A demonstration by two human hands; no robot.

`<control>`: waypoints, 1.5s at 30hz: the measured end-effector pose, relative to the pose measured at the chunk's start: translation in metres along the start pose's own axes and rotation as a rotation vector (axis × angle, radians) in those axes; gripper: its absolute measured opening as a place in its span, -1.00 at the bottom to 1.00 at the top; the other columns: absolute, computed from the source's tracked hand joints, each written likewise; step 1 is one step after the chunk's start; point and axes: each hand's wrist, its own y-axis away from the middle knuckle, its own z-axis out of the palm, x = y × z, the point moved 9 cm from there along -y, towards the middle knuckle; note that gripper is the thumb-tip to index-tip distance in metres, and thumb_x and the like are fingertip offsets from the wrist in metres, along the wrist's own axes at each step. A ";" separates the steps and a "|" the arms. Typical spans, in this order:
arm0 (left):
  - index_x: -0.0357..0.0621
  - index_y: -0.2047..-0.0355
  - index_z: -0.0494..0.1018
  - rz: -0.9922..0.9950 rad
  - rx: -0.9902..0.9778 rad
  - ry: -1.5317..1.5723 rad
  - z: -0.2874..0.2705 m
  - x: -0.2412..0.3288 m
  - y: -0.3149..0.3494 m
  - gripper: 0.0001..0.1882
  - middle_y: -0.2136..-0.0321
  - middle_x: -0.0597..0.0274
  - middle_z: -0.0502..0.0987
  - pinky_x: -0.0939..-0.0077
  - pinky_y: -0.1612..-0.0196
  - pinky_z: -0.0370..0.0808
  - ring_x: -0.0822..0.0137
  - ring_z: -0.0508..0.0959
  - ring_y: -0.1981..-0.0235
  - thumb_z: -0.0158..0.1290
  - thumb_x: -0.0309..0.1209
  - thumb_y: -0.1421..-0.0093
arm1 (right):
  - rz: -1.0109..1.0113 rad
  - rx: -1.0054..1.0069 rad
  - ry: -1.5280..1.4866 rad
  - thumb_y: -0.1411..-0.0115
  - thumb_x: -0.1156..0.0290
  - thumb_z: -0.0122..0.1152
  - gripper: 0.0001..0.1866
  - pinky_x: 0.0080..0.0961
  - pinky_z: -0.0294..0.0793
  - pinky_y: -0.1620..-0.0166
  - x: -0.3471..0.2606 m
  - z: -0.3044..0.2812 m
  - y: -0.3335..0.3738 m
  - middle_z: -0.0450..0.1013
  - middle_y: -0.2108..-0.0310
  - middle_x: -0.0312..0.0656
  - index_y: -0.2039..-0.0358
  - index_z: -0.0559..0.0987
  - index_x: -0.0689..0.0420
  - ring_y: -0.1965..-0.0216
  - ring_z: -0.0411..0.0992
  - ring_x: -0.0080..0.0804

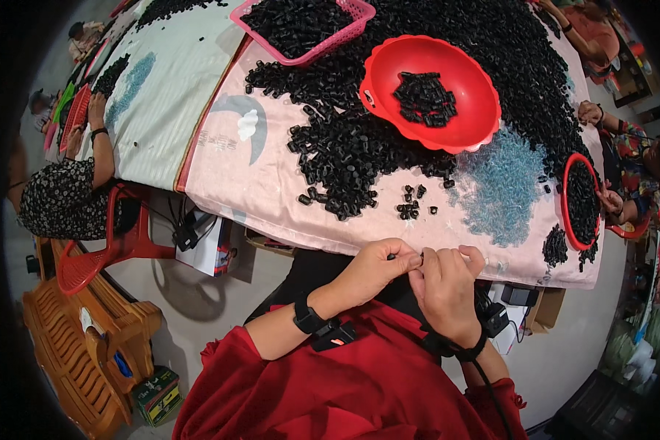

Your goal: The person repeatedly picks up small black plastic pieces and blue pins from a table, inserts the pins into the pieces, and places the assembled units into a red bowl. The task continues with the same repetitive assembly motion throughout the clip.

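Observation:
Just off the table's near edge, my two hands meet with their fingertips touching. My left hand [383, 265] is closed in a pinch on a small black plastic part [391, 257], mostly covered by the fingers. Closed too, my right hand [447, 287] presses thumb and fingers together against the left fingertips; whatever it pinches is hidden. Beyond them lies a small cluster of black plastic parts [408, 208], close to a big black heap [337, 165]. A spread of tiny clear-blue pieces [500, 191] lies to its right. More black parts sit inside a red scalloped bowl [389, 70].
A pink basket [358, 22] full of black parts stands at the back. At the right edge is a red-rimmed basket [567, 209], beside another person's hand [610, 202]. Someone works at the left table [172, 88]. A red chair [88, 271] and wooden bench [66, 345] stand left.

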 end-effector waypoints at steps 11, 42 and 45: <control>-0.12 0.15 0.56 -0.055 -0.022 0.007 -0.013 0.000 -0.004 -0.66 0.36 0.49 0.52 0.71 0.35 0.33 0.65 0.37 0.42 0.08 -0.08 -0.52 | 0.304 0.148 -0.441 -0.25 0.41 0.43 -0.84 -0.24 0.19 -0.08 0.062 0.017 -0.012 0.54 0.34 -0.28 0.16 0.66 0.07 0.23 0.50 -0.36; -0.23 0.01 0.52 0.006 -0.078 0.229 -0.030 0.010 -0.004 -0.73 0.14 0.11 0.68 0.57 0.30 0.61 0.45 0.64 0.29 0.07 -0.26 -0.54 | -0.004 0.181 0.028 -0.24 0.47 0.35 -0.92 -0.18 0.24 0.08 0.052 0.039 -0.085 0.45 0.35 -0.22 0.27 0.61 0.10 0.25 0.45 -0.22; -0.24 0.02 0.52 0.005 -0.097 0.258 -0.029 0.014 0.000 -0.71 0.11 0.08 0.69 0.54 0.22 0.64 0.42 0.66 0.25 0.08 -0.24 -0.54 | 0.060 0.238 -0.133 -0.25 0.53 0.35 -0.91 -0.20 0.27 0.09 0.060 0.025 -0.076 0.52 0.32 -0.18 0.25 0.61 0.12 0.31 0.45 -0.20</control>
